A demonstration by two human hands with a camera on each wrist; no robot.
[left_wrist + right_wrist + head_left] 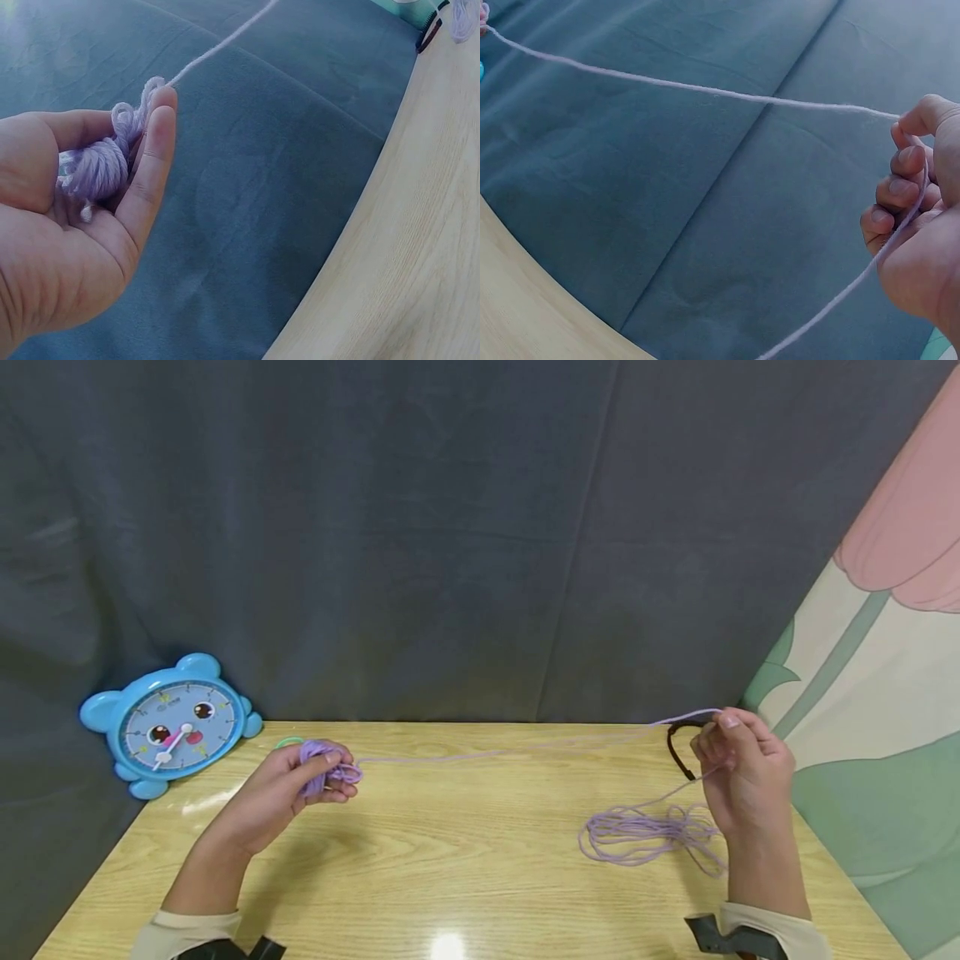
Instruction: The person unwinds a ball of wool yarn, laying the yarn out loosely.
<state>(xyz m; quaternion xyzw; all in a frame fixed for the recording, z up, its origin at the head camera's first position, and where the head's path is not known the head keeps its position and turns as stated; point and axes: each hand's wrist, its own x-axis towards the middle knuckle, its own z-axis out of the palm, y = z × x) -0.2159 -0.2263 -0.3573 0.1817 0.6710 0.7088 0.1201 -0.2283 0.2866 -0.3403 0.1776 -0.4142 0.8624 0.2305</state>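
Observation:
My left hand (pixel 281 789) holds a small wound bundle of lilac yarn (pixel 97 171) between thumb and curled fingers, with a few loops standing out by the fingertips. A bit of a green loop (pixel 288 741) shows behind that hand; what it belongs to is hidden. From the bundle a single yarn strand (pixel 705 90) stretches across to my right hand (pixel 750 768), which pinches it between thumb and index finger, the other fingers curled. The strand runs on past the right palm down to a loose heap of the same yarn (pixel 637 839) on the table.
At the back left a blue bear-shaped clock (pixel 180 727) leans by the dark curtain (pixel 450 543). A black loop (pixel 675 747) lies partly behind the right hand. The wooden table (pixel 450 860) meets a flower-patterned cloth (pixel 862 735) on the right.

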